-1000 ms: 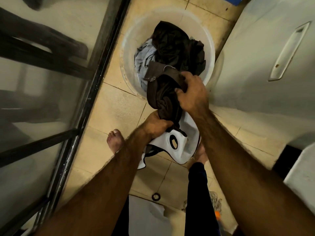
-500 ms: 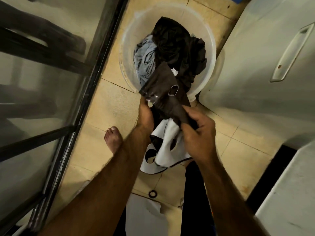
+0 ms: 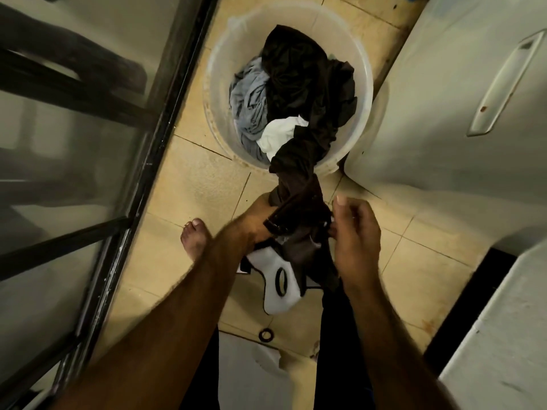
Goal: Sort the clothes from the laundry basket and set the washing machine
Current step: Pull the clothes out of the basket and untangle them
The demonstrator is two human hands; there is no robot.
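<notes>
A round white laundry basket (image 3: 219,119) stands on the tiled floor, holding dark clothes (image 3: 299,75), a grey-blue garment (image 3: 250,105) and a white piece (image 3: 281,133). A dark brown garment (image 3: 299,173) stretches from the basket down to my hands. My left hand (image 3: 260,216) grips it together with a white garment with black print (image 3: 278,288) that hangs below. My right hand (image 3: 353,232) pinches the brown garment's edge with its fingertips.
A white appliance with a recessed handle (image 3: 503,84) stands to the right of the basket. Another white appliance top (image 3: 503,335) is at lower right. A glass door with a dark frame (image 3: 142,179) runs along the left. My bare foot (image 3: 196,238) is on the tiles.
The brown garment has been pulled further out of the basket toward me. My hands dropped lower, and a white piece is now uncovered in the basket.
</notes>
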